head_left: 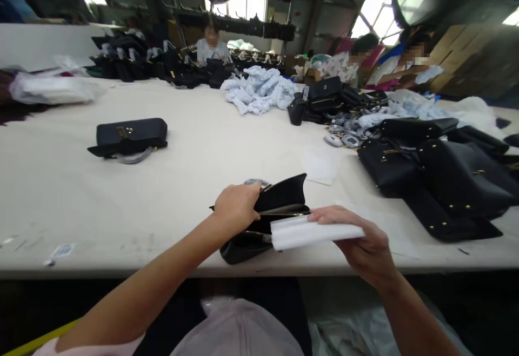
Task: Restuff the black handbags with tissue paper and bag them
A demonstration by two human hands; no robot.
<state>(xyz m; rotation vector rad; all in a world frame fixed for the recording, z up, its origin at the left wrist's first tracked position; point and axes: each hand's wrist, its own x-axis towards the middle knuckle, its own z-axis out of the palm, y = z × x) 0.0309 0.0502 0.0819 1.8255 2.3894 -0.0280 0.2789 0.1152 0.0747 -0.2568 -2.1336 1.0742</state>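
A black handbag (279, 205) lies near the front edge of the white table (203, 145), its top held apart. My left hand (236, 205) grips the bag's left side by the opening. My right hand (360, 237) holds a folded white paper pad (312, 233), whose left end sits at the bag's mouth. A gold zip runs along the opening.
A finished black bag (130, 135) lies at the left. A pile of black bags (438, 178) is at the right, with loose paper (259, 88) and more bags behind. A white sheet (322, 164) lies mid-table. Other people sit at the far side.
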